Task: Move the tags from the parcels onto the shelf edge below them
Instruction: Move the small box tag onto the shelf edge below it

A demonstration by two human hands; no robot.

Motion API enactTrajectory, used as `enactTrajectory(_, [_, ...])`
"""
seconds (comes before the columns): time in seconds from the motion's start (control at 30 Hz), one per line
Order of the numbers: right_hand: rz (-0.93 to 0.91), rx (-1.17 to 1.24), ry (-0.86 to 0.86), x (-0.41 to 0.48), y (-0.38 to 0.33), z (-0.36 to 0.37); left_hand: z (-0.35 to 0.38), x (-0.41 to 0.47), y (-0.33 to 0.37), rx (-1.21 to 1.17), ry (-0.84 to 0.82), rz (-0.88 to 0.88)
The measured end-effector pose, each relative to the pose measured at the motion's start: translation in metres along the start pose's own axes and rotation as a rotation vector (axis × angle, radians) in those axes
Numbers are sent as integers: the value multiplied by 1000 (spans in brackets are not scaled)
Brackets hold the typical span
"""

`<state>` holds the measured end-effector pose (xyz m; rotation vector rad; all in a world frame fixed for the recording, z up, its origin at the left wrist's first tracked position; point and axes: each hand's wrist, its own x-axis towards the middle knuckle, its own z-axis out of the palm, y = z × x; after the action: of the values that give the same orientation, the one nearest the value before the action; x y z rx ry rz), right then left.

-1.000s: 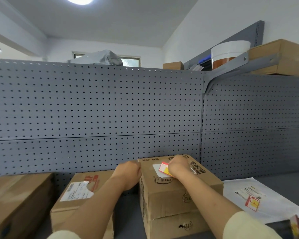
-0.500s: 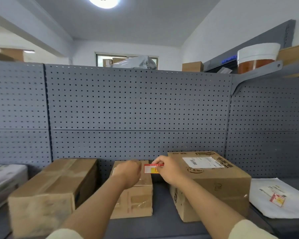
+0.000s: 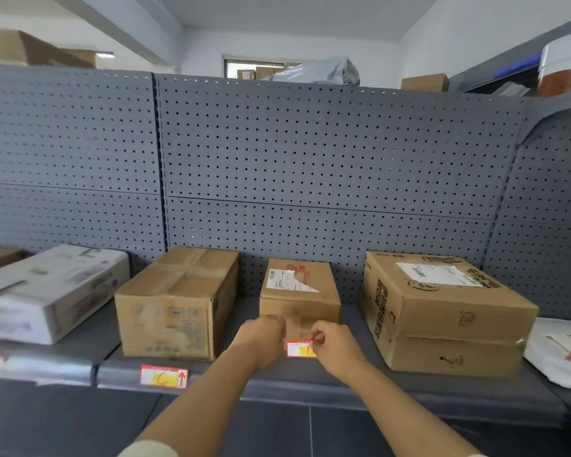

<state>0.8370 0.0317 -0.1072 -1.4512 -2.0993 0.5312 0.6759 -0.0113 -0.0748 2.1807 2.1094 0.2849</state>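
Observation:
A red and yellow tag [image 3: 298, 348] is pinched between my left hand [image 3: 261, 341] and my right hand [image 3: 337, 346], just above the grey shelf edge [image 3: 393, 392] and in front of the small middle parcel [image 3: 299, 291]. To the right stands a larger brown parcel [image 3: 442, 311] with a white shipping label on top. A long brown parcel [image 3: 175, 305] stands to the left, and another red and yellow tag [image 3: 164, 376] sticks on the shelf edge below it.
A white box [image 3: 47, 291] lies at the far left of the shelf. A white mailer bag [image 3: 561, 351] carrying a red tag lies at the far right. Grey pegboard [image 3: 310, 166] backs the shelf. More boxes sit on top.
The tag came off the top of the larger right parcel and moved left and down to the shelf front. Both hands lowered with it, and my view pulled back and shifted left.

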Motion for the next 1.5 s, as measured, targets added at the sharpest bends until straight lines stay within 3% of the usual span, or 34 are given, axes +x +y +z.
enactTrajectory(0.27, [27, 39, -76, -26, 26, 28, 38, -26, -5, 149, -139, -30])
enactTrajectory(0.4, [12, 23, -31, -35, 30, 40, 53, -30, -4, 175, -186, 3])
enactTrajectory(0.63, [-41, -26, 94, -29, 27, 40, 60, -29, -10, 153, -173, 42])
enactTrajectory(1.0, [-85, -171, 84, -33, 22, 47, 68, -23, -20, 92, -165, 51])
enactTrajectory(1.3, [-132, -388, 92, -31, 10, 54, 70, -21, -26, 41, -149, 40])
enactTrajectory(1.5, [-189, -695, 30, -31, 5, 54, 65, -21, -27, 75, -172, 69])
